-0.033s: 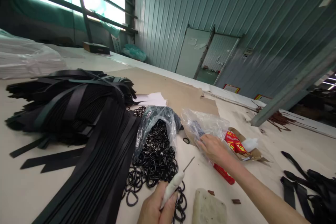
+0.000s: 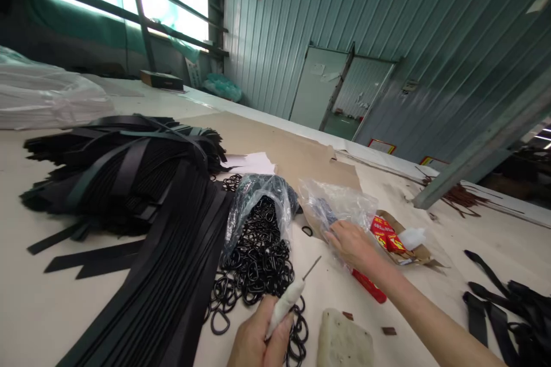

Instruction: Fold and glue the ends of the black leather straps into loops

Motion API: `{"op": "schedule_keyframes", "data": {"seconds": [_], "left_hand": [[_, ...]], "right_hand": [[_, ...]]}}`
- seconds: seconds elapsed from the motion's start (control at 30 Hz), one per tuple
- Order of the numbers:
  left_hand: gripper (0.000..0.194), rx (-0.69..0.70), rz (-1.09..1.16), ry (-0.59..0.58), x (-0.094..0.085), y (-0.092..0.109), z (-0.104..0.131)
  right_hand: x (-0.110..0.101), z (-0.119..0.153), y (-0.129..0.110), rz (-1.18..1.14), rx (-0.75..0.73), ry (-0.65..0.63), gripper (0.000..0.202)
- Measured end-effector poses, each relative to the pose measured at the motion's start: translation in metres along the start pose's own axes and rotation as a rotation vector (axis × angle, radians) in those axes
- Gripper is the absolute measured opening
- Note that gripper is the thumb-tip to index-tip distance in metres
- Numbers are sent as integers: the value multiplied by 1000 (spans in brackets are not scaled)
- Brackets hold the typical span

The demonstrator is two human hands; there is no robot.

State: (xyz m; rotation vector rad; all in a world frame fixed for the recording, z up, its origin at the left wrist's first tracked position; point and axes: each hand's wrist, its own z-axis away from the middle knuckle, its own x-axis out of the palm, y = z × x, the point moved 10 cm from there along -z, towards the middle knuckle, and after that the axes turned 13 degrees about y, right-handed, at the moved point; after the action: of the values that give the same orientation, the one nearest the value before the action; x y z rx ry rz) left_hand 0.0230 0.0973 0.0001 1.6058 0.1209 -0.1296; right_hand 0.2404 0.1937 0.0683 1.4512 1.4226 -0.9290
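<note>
My left hand [image 2: 260, 335] grips an awl by its white handle [image 2: 286, 304], the thin metal shaft pointing up and to the right. Just beyond it, black D-rings [image 2: 262, 252] spill in a heap from a clear plastic bag [image 2: 241, 206], with some loose on the table. My right hand [image 2: 353, 243] reaches to a second clear plastic bag [image 2: 344, 198], which has something dark blue in it. Its fingers point down at that bag, and their tips are hidden. A red strip-like object [image 2: 369, 285] lies under my right forearm.
Black webbing straps [image 2: 163, 264] are stacked on the left. A cardboard box [image 2: 419, 255] with red packets stands right of my right hand. A pale block [image 2: 344, 338] lies near the front edge. More black straps [image 2: 495, 309] are at far right, near a slanted post [image 2: 477, 155].
The whole view has shifted slightly to the right in the picture. Both hands keep the same places relative to the things around them.
</note>
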Motion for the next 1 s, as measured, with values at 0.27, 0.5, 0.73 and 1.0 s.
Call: {"op": "schedule_keyframes", "data": {"seconds": [0.27,0.5,0.73,1.0], "left_hand": [[26,10,76,-32,-7,35,4],[29,-3,161,-117,-18,58,32],[31,-166,321,-159,-32,35,47],[46,-664,592,-336,-21,12,93]], "right_hand": [[-49,25,3,12,37,78,23],[-63,50,-25,-71,92,48,20],[-71,82,-103,-348,15,-40,27],[-132,152,-205,-246,-460,416,36]]}}
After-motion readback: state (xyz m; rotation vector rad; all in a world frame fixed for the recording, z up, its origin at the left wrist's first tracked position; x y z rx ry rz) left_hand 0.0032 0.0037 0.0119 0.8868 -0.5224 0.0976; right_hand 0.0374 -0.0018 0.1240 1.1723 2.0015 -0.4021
